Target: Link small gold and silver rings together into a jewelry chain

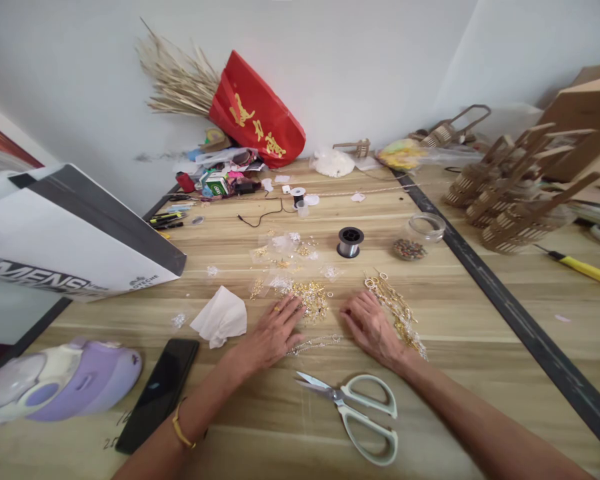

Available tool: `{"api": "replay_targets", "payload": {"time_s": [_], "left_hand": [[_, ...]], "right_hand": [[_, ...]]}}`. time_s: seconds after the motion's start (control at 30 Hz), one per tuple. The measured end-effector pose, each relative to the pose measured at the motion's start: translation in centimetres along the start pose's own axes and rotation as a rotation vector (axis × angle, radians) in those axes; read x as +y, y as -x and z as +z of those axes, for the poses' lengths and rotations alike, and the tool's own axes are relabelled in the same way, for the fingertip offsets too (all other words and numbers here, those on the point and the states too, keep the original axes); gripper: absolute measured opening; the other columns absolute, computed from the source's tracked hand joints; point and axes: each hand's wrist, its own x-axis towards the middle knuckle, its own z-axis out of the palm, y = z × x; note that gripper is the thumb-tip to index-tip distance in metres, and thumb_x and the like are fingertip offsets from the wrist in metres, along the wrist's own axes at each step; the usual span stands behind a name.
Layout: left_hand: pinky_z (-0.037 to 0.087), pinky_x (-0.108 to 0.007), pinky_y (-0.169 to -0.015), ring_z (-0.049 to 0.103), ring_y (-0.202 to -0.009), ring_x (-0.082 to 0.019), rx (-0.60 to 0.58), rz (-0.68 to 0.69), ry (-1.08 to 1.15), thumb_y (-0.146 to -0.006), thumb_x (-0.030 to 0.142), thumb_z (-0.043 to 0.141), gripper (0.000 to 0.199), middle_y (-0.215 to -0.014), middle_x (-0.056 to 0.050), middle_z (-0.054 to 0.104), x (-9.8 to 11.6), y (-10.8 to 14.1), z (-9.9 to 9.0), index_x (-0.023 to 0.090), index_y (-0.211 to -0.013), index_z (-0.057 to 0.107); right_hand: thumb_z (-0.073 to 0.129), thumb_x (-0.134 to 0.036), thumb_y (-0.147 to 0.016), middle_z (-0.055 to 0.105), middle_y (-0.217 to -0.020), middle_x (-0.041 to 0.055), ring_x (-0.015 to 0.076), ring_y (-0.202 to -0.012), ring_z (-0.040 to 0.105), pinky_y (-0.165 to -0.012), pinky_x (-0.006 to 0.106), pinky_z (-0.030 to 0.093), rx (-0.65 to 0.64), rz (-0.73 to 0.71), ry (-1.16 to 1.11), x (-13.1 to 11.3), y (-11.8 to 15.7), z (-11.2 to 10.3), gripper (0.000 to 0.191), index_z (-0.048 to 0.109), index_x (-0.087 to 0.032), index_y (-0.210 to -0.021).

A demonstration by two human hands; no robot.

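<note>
My left hand point(275, 333) lies flat with its fingers stretched out, the fingertips at the edge of a pile of small gold and silver charms point(314, 300). Just under its thumb, a thin chain point(316, 343) with a ring at its end lies on the table. To the right, my right hand point(373, 327) rests with fingers curled in; whatever they may hold is hidden. Beside it runs a bundle of gold and silver chains point(397, 303). White-handled scissors point(353, 403) lie slightly open in front of both hands.
A wire spool point(350, 243) stands behind the pile, with a glass jar of beads point(410, 249) to its right. A crumpled tissue point(223, 319), a black phone point(157, 393) and a purple-white device point(80, 380) lie left. Woven baskets point(505, 193) stand right.
</note>
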Motion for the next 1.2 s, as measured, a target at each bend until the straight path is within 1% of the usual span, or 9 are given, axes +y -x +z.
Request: {"api": "replay_targets", "payload": {"time_s": [0.17, 0.33, 0.47, 0.6, 0.7, 0.83, 1.03, 1.2], "left_hand": [[0.022, -0.038, -0.113, 0.014, -0.142, -0.021, 0.021, 0.002, 0.008, -0.095, 0.046, 0.025, 0.057, -0.150, -0.009, 0.029, -0.5, 0.0, 0.0, 0.014, -0.142, 0.028], [0.022, -0.040, -0.113, 0.013, -0.142, -0.023, 0.056, -0.038, -0.023, -0.095, 0.045, 0.027, 0.055, -0.150, -0.011, 0.030, -1.2, 0.2, 0.5, 0.013, -0.140, 0.031], [0.023, -0.042, -0.113, 0.013, -0.142, -0.023, 0.089, -0.022, -0.039, -0.095, 0.044, 0.027, 0.053, -0.149, -0.011, 0.032, -0.9, -0.1, 0.7, 0.014, -0.139, 0.033], [0.024, -0.043, -0.113, 0.015, -0.141, -0.025, 0.089, 0.007, -0.048, -0.094, 0.043, 0.032, 0.052, -0.148, -0.011, 0.033, -0.4, -0.6, 0.8, 0.016, -0.138, 0.036], [0.024, -0.044, -0.112, 0.018, -0.140, -0.026, 0.086, -0.010, -0.048, -0.094, 0.042, 0.034, 0.050, -0.147, -0.012, 0.035, -0.4, -0.7, 0.5, 0.016, -0.136, 0.039], [0.024, -0.044, -0.112, 0.017, -0.141, -0.026, 0.096, -0.042, -0.053, -0.094, 0.042, 0.034, 0.050, -0.148, -0.012, 0.033, -0.8, -0.2, 0.3, 0.015, -0.136, 0.038], [0.027, -0.045, -0.111, 0.017, -0.141, -0.027, 0.073, -0.037, -0.064, -0.094, 0.042, 0.036, 0.048, -0.147, -0.012, 0.034, -1.0, 0.5, 0.6, 0.016, -0.134, 0.040], [0.025, -0.046, -0.111, 0.018, -0.140, -0.028, 0.111, -0.066, -0.075, -0.093, 0.042, 0.036, 0.049, -0.147, -0.014, 0.033, -1.0, 0.1, 0.5, 0.016, -0.134, 0.040]], "right_hand": [[0.045, -0.017, -0.091, 0.060, -0.078, 0.0058, 0.0198, -0.077, 0.050, -0.074, 0.037, 0.039, 0.000, 0.006, 0.007, 0.0, 0.0, 0.0, 0.014, 0.054, -0.019, -0.081], [0.045, -0.017, -0.091, 0.060, -0.078, 0.0058, 0.0197, -0.077, 0.051, -0.074, 0.036, 0.040, -0.004, 0.004, 0.000, 0.0, 0.1, 0.0, 0.013, 0.054, -0.019, -0.082], [0.045, -0.018, -0.092, 0.060, -0.078, 0.0060, 0.0199, -0.077, 0.051, -0.073, 0.037, 0.040, -0.005, 0.005, 0.000, -0.1, 0.0, -0.1, 0.014, 0.054, -0.019, -0.081], [0.044, -0.018, -0.092, 0.061, -0.078, 0.0062, 0.0200, -0.077, 0.051, -0.073, 0.037, 0.040, -0.012, 0.005, 0.002, 0.0, 0.0, -0.1, 0.014, 0.054, -0.019, -0.082], [0.045, -0.018, -0.091, 0.061, -0.079, 0.0063, 0.0201, -0.077, 0.051, -0.072, 0.037, 0.041, -0.010, -0.002, -0.003, 0.1, 0.0, 0.0, 0.014, 0.055, -0.019, -0.082], [0.045, -0.018, -0.091, 0.060, -0.079, 0.0062, 0.0199, -0.077, 0.050, -0.072, 0.037, 0.041, -0.007, -0.004, -0.002, 0.2, 0.0, 0.1, 0.013, 0.055, -0.019, -0.082], [0.046, -0.017, -0.091, 0.060, -0.079, 0.0060, 0.0195, -0.077, 0.051, -0.073, 0.037, 0.040, -0.007, 0.000, -0.008, 0.2, 0.0, 0.1, 0.012, 0.054, -0.018, -0.081], [0.045, -0.016, -0.091, 0.060, -0.080, 0.0063, 0.0199, -0.078, 0.050, -0.073, 0.037, 0.041, 0.005, -0.008, -0.012, 0.2, 0.1, 0.2, 0.013, 0.054, -0.019, -0.081]]}}
